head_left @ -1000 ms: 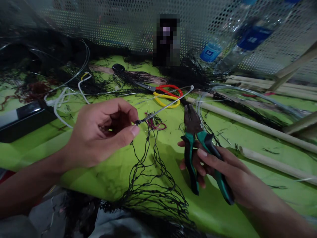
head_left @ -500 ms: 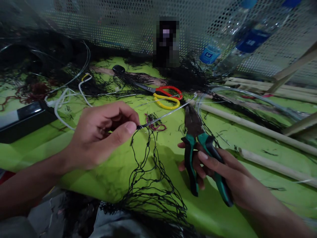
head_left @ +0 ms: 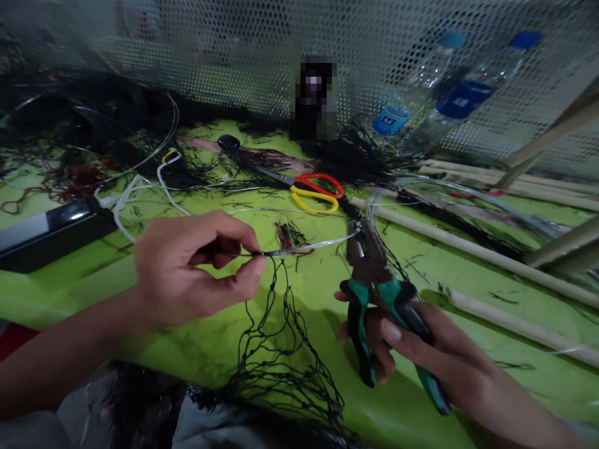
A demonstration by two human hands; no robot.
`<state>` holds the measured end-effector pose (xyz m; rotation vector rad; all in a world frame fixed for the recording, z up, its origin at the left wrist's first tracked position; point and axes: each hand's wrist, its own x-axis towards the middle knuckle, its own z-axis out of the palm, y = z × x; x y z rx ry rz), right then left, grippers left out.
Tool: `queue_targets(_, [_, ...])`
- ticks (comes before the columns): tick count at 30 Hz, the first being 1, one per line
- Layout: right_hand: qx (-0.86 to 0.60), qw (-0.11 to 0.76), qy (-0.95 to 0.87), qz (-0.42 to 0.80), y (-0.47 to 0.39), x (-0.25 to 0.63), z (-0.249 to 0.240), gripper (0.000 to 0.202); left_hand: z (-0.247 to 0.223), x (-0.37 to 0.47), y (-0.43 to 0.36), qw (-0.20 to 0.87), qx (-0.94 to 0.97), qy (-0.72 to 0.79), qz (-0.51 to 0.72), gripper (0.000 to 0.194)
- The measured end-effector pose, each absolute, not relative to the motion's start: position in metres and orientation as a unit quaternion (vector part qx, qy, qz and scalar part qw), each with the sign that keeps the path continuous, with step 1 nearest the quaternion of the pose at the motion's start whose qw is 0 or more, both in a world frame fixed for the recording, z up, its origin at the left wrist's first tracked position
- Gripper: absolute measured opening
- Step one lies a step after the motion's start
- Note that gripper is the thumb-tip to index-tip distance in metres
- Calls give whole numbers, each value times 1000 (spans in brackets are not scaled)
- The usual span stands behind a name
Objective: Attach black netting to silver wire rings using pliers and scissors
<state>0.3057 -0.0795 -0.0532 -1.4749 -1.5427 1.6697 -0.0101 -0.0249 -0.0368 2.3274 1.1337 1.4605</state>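
Observation:
Between thumb and forefinger, my left hand (head_left: 201,268) pinches the gathered top of a black knotted net (head_left: 276,337), where it meets a clear plastic line (head_left: 322,243). From there the line runs right to a small end at the jaws of the pliers (head_left: 367,249). My right hand (head_left: 435,337) holds these pliers by their green-and-black handles, which are spread apart. The line's end lies at the jaw tips; whether they bite on it I cannot tell. Downward, the net hangs over the table edge onto my lap.
Scissors with red and yellow handles (head_left: 318,193) lie behind the line. Wooden sticks (head_left: 468,243) stretch across the right side. Two plastic bottles (head_left: 393,118) lean against a perforated panel (head_left: 224,56). At left are a black box (head_left: 60,231), a white cable (head_left: 163,181) and dark thread heaps.
The pliers' jaws have met the free end of the clear line, which was just beyond their tips before. The line now runs more level from my left hand. The view has shifted slightly.

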Motion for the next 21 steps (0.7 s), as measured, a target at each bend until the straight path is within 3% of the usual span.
queue_targets(4, [-522, 185, -536, 637, -80, 309, -46, 44, -36, -9, -27, -47, 809, 369, 456, 9])
queue_targets(8, [-548, 197, -562, 588, -78, 307, -39, 41, -42, -8, -26, -27, 810, 382, 444, 8])
queue_targets(11, [-531, 184, -620, 547, -75, 306, -34, 43, -47, -7, -24, 106, 805, 385, 438, 19])
queue_targets(15, [-540, 193, -643, 508, -72, 314, -28, 44, -41, -1, -17, 410, 763, 344, 364, 41])
queue_targets(18, [-520, 251, -613, 540, -74, 325, -17, 36, -28, 8, -4, 607, 674, 275, 319, 52])
queue_targets(21, [-509, 334, -567, 555, -86, 327, 1, 40, -14, 18, 8, 695, 609, 247, 291, 49])
